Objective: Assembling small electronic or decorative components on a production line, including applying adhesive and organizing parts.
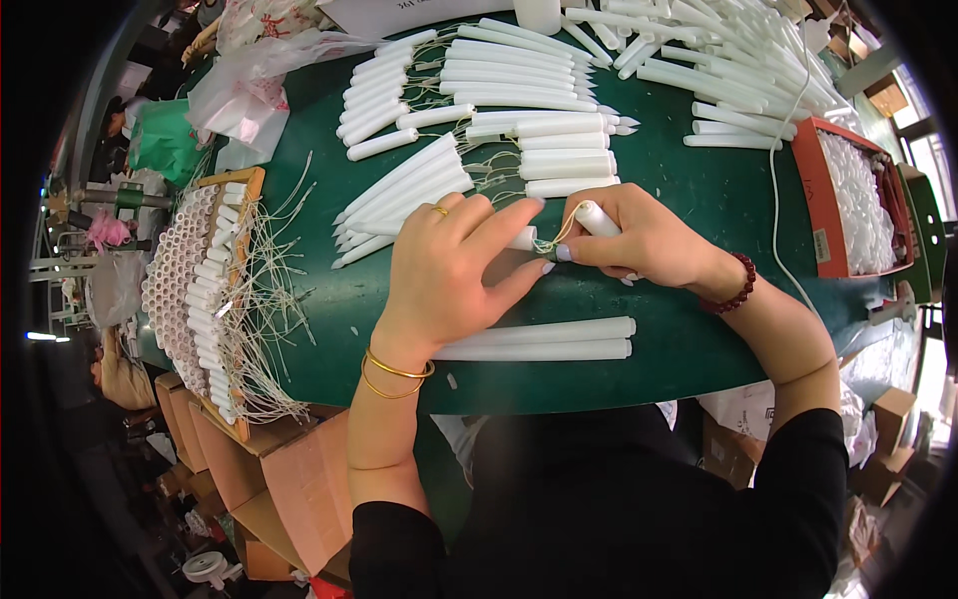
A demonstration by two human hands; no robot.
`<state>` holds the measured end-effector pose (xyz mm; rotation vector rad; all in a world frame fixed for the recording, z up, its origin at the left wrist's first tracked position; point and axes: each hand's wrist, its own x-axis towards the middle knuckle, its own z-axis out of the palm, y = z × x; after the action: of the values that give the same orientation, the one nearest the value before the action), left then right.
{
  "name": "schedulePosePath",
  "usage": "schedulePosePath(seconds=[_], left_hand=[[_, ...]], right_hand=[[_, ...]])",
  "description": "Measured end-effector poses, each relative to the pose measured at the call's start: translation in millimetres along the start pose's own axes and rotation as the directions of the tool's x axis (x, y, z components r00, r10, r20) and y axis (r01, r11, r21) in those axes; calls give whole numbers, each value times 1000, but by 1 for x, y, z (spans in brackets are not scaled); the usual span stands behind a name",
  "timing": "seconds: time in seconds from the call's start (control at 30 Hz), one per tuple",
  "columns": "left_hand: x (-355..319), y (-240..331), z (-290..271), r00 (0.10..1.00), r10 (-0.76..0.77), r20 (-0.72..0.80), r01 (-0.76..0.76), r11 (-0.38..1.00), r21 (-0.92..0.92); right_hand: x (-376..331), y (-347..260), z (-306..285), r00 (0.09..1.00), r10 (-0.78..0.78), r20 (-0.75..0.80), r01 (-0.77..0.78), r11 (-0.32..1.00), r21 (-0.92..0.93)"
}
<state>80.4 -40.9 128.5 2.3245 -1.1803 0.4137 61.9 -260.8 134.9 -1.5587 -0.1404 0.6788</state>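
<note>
Over the middle of the green table, my left hand point(449, 262) is curled around a white tube point(522, 239), whose end shows between the index finger and thumb; the rest is hidden under the hand. A short white tube point(597, 220) sits in my right hand point(649, 237). Thin pale wires point(559, 236) run between the two tubes, and my right thumb and fingertips pinch near them. Just beyond my left hand lies a fan of white candle-shaped sticks with pointed tips point(414, 190). Two plain long white tubes point(539, 339) lie side by side nearer to me.
Rows of wired white tubes point(514, 75) lie farther back, with a heap of loose tubes point(718, 60) at far right. A red box point(823, 200) of small white pieces stands right, past a white cable point(776, 200). At left, a wooden-framed tray point(244, 205) holds wired tubes above cardboard boxes point(309, 489).
</note>
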Motion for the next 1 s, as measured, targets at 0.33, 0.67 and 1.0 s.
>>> schedulePosePath(seconds=[0.33,0.67,1.0], left_hand=[[-1,9,5,999,36,6,-36,999,-10],[-6,5,11,965,-33,-259,56,995,80],[-7,2,12,945,-53,-323,79,995,67]], right_hand=[[0,2,6,997,48,52,-51,998,49],[-8,2,11,962,-162,221,159,987,31],[-13,0,18,965,-212,156,217,976,-12]])
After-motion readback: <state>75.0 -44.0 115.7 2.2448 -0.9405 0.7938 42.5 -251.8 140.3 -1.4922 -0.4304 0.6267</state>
